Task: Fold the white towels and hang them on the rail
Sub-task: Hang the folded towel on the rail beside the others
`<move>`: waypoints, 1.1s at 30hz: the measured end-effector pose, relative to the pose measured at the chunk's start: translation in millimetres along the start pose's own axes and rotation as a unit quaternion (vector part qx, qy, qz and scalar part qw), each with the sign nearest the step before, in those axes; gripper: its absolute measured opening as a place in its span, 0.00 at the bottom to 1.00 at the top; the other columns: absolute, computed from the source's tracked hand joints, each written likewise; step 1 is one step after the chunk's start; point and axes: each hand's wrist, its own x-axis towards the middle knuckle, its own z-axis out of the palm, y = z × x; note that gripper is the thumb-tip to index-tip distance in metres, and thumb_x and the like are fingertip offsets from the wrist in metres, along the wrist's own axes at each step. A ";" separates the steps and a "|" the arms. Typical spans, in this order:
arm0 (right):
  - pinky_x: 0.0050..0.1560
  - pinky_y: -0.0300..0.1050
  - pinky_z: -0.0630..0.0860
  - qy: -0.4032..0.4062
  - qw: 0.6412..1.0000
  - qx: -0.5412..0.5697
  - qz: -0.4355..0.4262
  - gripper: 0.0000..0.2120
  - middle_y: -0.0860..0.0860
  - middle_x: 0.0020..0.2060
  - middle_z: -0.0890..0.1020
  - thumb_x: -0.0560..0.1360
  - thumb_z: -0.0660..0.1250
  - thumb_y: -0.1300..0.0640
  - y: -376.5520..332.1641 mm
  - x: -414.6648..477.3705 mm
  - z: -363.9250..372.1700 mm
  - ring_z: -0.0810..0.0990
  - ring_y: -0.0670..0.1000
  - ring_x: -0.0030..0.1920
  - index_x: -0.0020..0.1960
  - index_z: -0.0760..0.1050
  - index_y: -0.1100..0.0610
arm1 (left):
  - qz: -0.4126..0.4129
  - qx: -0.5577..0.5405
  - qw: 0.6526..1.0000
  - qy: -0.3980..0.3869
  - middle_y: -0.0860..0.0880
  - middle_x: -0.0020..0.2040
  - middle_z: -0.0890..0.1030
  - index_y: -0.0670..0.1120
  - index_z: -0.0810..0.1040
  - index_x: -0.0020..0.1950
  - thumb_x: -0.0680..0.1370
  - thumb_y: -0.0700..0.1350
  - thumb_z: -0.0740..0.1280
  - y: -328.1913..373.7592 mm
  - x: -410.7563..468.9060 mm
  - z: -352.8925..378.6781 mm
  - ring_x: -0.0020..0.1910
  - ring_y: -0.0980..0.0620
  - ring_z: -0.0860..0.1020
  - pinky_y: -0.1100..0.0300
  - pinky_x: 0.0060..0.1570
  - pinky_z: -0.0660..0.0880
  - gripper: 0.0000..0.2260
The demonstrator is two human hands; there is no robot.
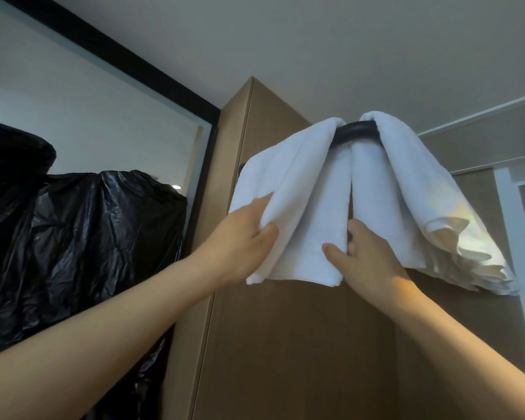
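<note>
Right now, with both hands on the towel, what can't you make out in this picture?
Head view only:
- Rail: only a short dark stretch shows; the left towel and right towel cover the rest.
- Right hand: fingertips hidden behind the left towel's edge.
- Left hand: fingertips tucked under a fold of it.
- Black plastic bag: its contents are covered, and the frame's left edge cuts it off.
</note>
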 end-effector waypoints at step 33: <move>0.45 0.45 0.80 -0.007 0.995 0.087 -0.051 0.07 0.49 0.36 0.84 0.81 0.60 0.48 -19.2 -21.0 -18.6 0.84 0.43 0.37 0.58 0.70 0.43 | 0.090 -0.116 0.988 0.052 0.60 0.64 0.76 0.50 0.72 0.72 0.79 0.51 0.62 -25.8 -48.1 51.7 0.65 0.61 0.74 0.58 0.62 0.73 0.20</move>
